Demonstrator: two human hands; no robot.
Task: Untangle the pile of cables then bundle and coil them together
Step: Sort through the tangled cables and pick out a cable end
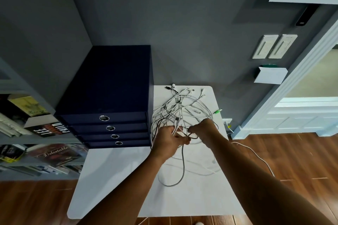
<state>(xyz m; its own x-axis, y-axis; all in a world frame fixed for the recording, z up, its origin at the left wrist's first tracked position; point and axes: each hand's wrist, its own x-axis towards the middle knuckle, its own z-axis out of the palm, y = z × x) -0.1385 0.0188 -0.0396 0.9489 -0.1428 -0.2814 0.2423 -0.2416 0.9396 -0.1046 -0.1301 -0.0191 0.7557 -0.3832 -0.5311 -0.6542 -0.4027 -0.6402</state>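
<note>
From the head camera, the pile of cables (182, 109) is lying on the far right part of the white bench (109, 179), just beside a dark blue drawer box (109, 97). The strands are crossing so thickly that single cables are hard to follow. The pale ones nearer the person are almost fading into the bench top.

The pile is stretching from the hands toward the wall, with its plug ends fanning out at the far edge of the bench and pointing at the wall. One grey cable (182, 168) is looping down from the hands toward the person, its long axis running near to far.

The left hand (168, 141) is curling round a bunch of strands at the near edge of the pile. The right hand (204, 129) is pinching cable close beside it. Both sets of fingertips are mostly hiding behind the hands and the wires. A further white cable (256, 153) is trailing over the wooden floor on the right.
</note>
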